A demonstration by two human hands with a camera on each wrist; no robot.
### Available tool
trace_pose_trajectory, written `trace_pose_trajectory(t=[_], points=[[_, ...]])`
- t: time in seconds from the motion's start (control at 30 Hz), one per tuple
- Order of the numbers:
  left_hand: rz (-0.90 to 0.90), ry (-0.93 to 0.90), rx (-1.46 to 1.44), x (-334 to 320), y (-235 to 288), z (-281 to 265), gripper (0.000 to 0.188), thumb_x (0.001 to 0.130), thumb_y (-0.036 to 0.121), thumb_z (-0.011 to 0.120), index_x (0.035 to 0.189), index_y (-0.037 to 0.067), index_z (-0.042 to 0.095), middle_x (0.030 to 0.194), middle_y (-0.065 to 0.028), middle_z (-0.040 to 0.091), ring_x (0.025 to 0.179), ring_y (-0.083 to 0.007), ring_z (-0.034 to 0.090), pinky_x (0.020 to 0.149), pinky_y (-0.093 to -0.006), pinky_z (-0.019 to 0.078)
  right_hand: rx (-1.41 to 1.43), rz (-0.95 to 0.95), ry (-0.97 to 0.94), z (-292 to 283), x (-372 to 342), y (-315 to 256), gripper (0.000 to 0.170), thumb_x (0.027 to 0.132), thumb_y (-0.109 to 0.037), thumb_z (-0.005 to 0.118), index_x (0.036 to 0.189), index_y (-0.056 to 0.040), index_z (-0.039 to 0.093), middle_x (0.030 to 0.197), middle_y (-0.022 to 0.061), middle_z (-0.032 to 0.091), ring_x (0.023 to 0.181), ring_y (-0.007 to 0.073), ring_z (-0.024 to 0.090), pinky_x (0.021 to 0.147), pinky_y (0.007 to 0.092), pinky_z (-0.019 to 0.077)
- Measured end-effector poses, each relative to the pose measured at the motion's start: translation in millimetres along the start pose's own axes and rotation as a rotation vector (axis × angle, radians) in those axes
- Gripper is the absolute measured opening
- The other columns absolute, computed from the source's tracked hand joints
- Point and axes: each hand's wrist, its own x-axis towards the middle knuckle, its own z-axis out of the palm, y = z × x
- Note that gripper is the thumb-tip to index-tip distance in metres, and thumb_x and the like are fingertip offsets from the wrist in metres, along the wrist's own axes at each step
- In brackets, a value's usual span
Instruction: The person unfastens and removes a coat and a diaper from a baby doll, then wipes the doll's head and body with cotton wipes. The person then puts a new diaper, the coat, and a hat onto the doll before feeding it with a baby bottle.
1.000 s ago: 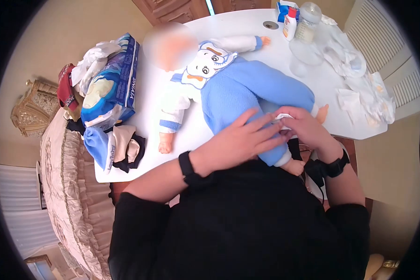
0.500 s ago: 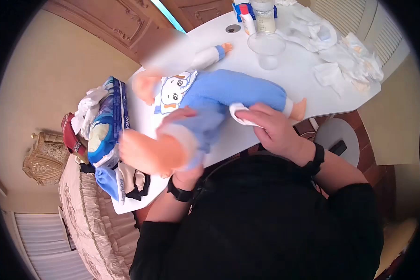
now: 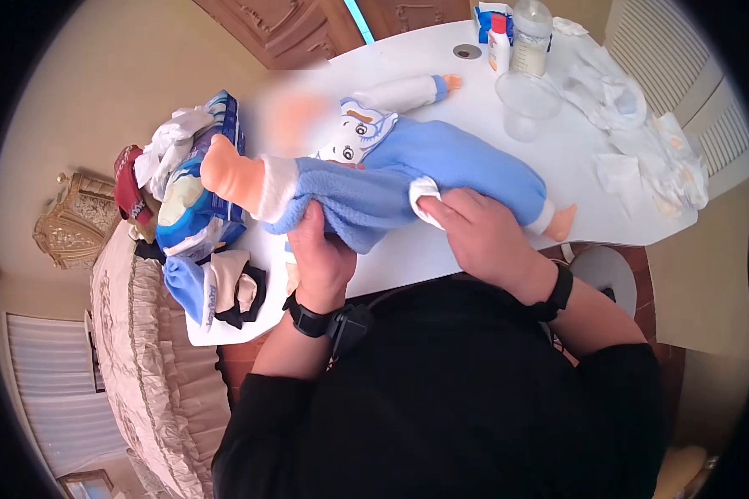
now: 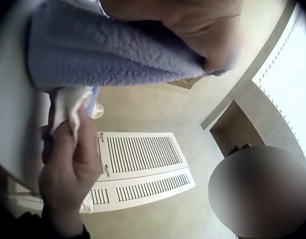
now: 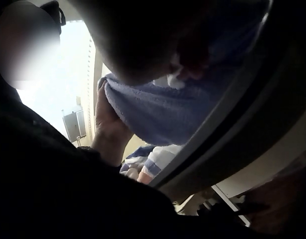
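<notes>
Doll (image 3: pixel 429 154), one, dressed in blue: we are seeing it lying across the middle of the tabletop (image 3: pixel 416 259). Left hand (image 3: pixel 323 259): we are gripping its near leg (image 3: pixel 345 193), raised toward the left. Right hand (image 3: pixel 484 245): we are pinching a white cloth (image 3: pixel 423 193) between the legs. Far right: a bottle (image 3: pixel 531 56) is standing. Left: a blue package (image 3: pixel 195 193) is resting beside small garments (image 3: pixel 188 287).

"What lies left of the doll (image 3: pixel 470 158) on the counter (image 3: pixel 399 264)?"
"A package (image 3: pixel 193 204), with clothes (image 3: pixel 227 287) before it."
"And to the doll's right?"
"Tissues (image 3: pixel 672 162); left of those, a feeding bottle (image 3: pixel 530 51) stands behind a bowl (image 3: pixel 528 96)."
</notes>
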Motion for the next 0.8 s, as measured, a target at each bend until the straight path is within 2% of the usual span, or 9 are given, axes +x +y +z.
trace_pose_trajectory(t=[0.1,0.2,0.27,0.33,0.4,0.47,0.53,0.63,0.8], points=[[0.012,-0.035,0.033,-2,3,1,0.06,0.092,0.052,0.052,0.124,0.001,0.048,0.121,-0.0154,0.054,0.12,-0.035,0.051,0.106,-0.0494,0.0353,0.009,-0.106,0.165,8,11,-3,0.035,0.08,-0.005,0.055,0.115,-0.0048,0.058,0.092,0.0065,0.053,0.088,0.0219,0.058,0.073,0.0339,0.0484],[-0.016,-0.031,0.053,-4,3,-3,0.066,0.089,0.054,0.056,0.126,0.002,0.045,0.121,-0.0158,0.053,0.12,-0.0347,0.051,0.106,-0.0489,0.036,-0.038,-0.075,0.053,15,3,0,0.035,0.075,0.002,0.054,0.108,-0.0038,0.061,0.084,0.0086,0.052,0.08,0.0258,0.056,0.068,0.0358,0.0476],[-0.006,-0.035,0.084,-8,7,-5,0.068,0.087,0.054,0.059,0.126,0.002,0.044,0.121,-0.0166,0.053,0.119,-0.0345,0.051,0.106,-0.0492,0.0362,-0.068,0.064,-0.196,5,-15,2,0.035,0.075,-0.001,0.057,0.109,-0.0088,0.062,0.089,0.0075,0.053,0.087,0.0236,0.056,0.076,0.037,0.0476],[-0.003,-0.041,0.112,-7,15,-6,0.07,0.084,0.054,0.063,0.127,0.002,0.043,0.12,-0.0173,0.053,0.119,-0.0344,0.052,0.106,-0.0495,0.0364,-0.041,0.084,-0.201,-11,-25,0,0.034,0.074,0.0,0.057,0.107,-0.0088,0.062,0.09,0.0077,0.053,0.089,0.0244,0.056,0.08,0.0377,0.0467],[0.053,-0.318,0.426,-1,28,-10,0.073,0.081,0.053,0.068,0.126,0.002,0.041,0.118,-0.02,0.054,0.117,-0.0343,0.052,0.105,-0.0501,0.0364,-0.014,0.108,-0.203,-20,-33,3,0.034,0.073,0.001,0.057,0.104,-0.0087,0.063,0.091,0.0079,0.053,0.092,0.0253,0.056,0.084,0.0383,0.0458],[0.106,-0.33,0.379,-3,23,-16,0.067,0.075,0.044,0.074,0.12,0.002,0.046,0.115,-0.0214,0.056,0.117,-0.0353,0.052,0.106,-0.0511,0.0351,0.134,0.08,-0.179,-23,-42,8,0.037,0.071,0.006,0.055,0.103,-0.0085,0.064,0.093,0.0091,0.055,0.098,0.0277,0.056,0.091,0.0376,0.0431],[0.178,-0.573,0.376,0,25,-21,0.058,0.071,0.033,0.078,0.114,0.004,0.051,0.114,-0.0208,0.058,0.118,-0.0368,0.051,0.107,-0.0527,0.0319,0.188,0.11,-0.13,-21,-54,12,0.039,0.071,0.008,0.054,0.105,-0.0079,0.064,0.095,0.0099,0.055,0.101,0.029,0.056,0.092,0.0384,0.042],[0.085,-0.624,0.383,-2,43,-11,0.041,0.074,0.018,0.076,0.11,0.005,0.059,0.115,-0.015,0.059,0.118,-0.0347,0.052,0.107,-0.0493,0.0315,0.202,0.197,-0.033,-17,-60,17,0.042,0.071,0.011,0.052,0.108,-0.007,0.064,0.097,0.0107,0.056,0.103,0.0306,0.056,0.091,0.0386,0.042],[0.204,-0.771,0.54,0,38,-12,0.056,0.061,0.02,0.083,0.111,0.008,0.059,0.117,-0.0134,0.057,0.119,-0.0371,0.051,0.107,-0.0537,0.0298,0.231,0.304,-0.056,-20,-48,7,0.043,0.072,0.011,0.052,0.11,-0.0061,0.063,0.099,0.0098,0.057,0.099,0.0302,0.058,0.082,0.0365,0.0457]])
